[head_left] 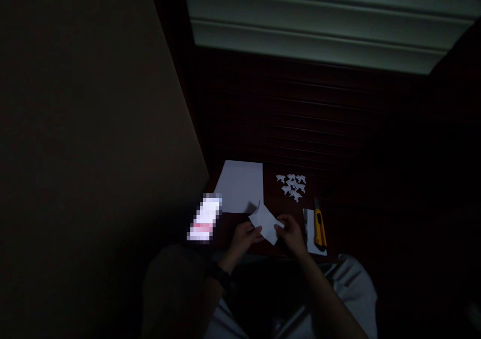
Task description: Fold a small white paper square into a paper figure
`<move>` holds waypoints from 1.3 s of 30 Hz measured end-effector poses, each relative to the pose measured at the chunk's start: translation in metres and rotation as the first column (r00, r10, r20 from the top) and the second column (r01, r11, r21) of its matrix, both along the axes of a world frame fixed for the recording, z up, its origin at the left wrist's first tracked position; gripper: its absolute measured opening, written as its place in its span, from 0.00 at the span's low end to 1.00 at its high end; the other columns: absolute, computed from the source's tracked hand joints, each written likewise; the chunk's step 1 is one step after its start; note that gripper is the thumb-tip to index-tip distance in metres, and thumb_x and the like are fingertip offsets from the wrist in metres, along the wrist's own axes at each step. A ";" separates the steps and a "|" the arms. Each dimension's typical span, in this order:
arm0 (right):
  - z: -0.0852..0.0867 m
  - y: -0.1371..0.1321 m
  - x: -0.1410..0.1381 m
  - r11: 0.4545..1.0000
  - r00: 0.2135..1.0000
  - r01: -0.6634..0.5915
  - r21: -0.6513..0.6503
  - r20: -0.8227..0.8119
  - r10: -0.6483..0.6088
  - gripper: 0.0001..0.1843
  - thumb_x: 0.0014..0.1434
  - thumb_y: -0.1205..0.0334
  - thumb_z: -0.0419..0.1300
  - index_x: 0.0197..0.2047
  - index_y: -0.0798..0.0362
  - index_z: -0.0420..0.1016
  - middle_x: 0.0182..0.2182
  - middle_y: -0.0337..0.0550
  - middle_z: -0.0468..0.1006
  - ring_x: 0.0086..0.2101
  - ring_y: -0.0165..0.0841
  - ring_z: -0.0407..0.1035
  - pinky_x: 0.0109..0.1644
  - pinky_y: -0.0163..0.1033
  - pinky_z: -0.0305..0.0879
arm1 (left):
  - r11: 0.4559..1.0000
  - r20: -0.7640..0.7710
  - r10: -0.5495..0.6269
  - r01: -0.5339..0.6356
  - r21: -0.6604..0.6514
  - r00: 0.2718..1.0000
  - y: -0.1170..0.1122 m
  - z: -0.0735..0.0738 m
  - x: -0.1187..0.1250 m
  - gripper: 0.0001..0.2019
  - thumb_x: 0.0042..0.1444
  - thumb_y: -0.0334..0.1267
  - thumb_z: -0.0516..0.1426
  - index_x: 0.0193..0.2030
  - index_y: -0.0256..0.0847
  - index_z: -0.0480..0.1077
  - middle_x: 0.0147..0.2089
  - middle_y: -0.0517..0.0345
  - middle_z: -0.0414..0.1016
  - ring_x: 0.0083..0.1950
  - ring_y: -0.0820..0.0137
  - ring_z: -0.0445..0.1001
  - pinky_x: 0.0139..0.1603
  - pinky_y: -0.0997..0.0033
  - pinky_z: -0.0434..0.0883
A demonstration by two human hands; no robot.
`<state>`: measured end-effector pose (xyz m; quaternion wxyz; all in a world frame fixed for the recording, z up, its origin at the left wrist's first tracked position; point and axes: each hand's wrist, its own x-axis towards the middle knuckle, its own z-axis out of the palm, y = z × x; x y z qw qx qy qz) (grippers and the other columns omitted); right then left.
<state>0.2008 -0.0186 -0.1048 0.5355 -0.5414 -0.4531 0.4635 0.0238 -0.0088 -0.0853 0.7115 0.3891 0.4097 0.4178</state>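
Note:
Between both hands, over the near edge of a small dark table, is a white sheet of paper (266, 222) with one far corner curling up. My left hand (245, 236) pinches its left side, thumb on top. On the right side my right hand (291, 233) grips the paper between thumb and fingers. Beyond it lies a larger white sheet (240, 184), flat on the table. A group of several small folded white paper shapes (291, 186) sits at the back right. Dim light hides the finer creases.
To the right, a yellow utility knife (319, 229) rests partly on a white paper piece (311, 231), its blade end pointing away. A bright, blurred-out phone-like screen (205, 219) is at the left. A wall (93, 103) rises close on the left; dark slatted panelling (300, 108) stands behind.

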 end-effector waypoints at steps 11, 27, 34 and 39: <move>0.002 -0.006 -0.008 0.988 0.974 -0.150 0.029 0.178 0.143 0.20 0.44 0.66 0.59 0.43 0.51 0.67 0.27 0.38 0.72 0.27 0.32 0.66 0.31 0.35 0.61 | 0.946 -0.260 0.061 0.027 0.324 0.964 0.022 0.051 -0.017 0.20 0.50 0.43 0.54 0.51 0.42 0.66 0.53 0.51 0.67 0.53 0.62 0.64 0.49 0.68 0.62; 0.004 -0.001 -0.001 0.994 0.979 -0.034 -0.099 -0.204 0.013 0.16 0.46 0.52 0.62 0.33 0.56 0.73 0.19 0.36 0.69 0.19 0.27 0.61 0.23 0.31 0.54 | 0.985 -0.220 -0.114 0.140 0.105 0.969 0.026 0.017 -0.015 0.19 0.44 0.48 0.58 0.37 0.32 0.73 0.34 0.48 0.76 0.33 0.65 0.73 0.32 0.71 0.66; -0.001 -0.002 0.006 0.992 0.978 -0.071 -0.101 -0.204 0.049 0.16 0.46 0.50 0.61 0.30 0.56 0.73 0.18 0.37 0.70 0.20 0.27 0.61 0.24 0.32 0.57 | 0.976 -0.178 -0.137 0.163 0.141 0.974 0.022 0.011 -0.003 0.20 0.42 0.43 0.61 0.42 0.35 0.70 0.37 0.48 0.76 0.37 0.64 0.74 0.34 0.70 0.68; 0.005 -0.004 0.001 0.984 0.983 -0.143 -0.111 -0.131 0.128 0.16 0.46 0.50 0.61 0.30 0.56 0.72 0.17 0.35 0.68 0.18 0.26 0.60 0.22 0.31 0.56 | 0.977 -0.174 -0.015 0.051 0.205 0.985 0.026 0.009 0.005 0.17 0.45 0.47 0.59 0.32 0.32 0.72 0.30 0.51 0.76 0.31 0.66 0.73 0.29 0.71 0.68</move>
